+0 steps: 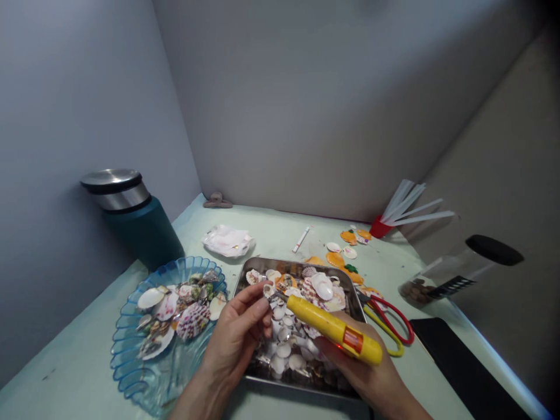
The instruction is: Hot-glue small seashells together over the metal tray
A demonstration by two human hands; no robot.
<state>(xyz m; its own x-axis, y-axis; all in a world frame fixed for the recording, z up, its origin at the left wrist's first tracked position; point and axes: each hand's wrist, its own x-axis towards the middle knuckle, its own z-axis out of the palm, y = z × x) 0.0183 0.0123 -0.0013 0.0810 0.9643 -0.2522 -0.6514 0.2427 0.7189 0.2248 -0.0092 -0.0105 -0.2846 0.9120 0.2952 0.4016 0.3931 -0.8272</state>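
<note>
My right hand point(365, 370) is wrapped around a yellow hot glue gun point(321, 321), whose tip points left. Between the thumb and fingers of my left hand point(236, 326) is a small pale piece point(268, 290) that looks like a shell. The glue gun's nozzle is right beside it; whether they touch I cannot tell. Both hands are over a metal tray point(301, 394) filled with many shells point(322, 286), white ones and purple-striped ones. The right hand and glue gun hide part of the tray.
A blue scalloped plate point(125, 379) of shells stands left, with a teal bottle point(146, 227) behind. Red-yellow scissors point(389, 326), a black phone-like slab point(459, 361) and a clear jar point(455, 268) lie right. Glue sticks point(405, 201) stand in a red cup point(380, 226). Orange shells point(335, 259) lie behind the tray.
</note>
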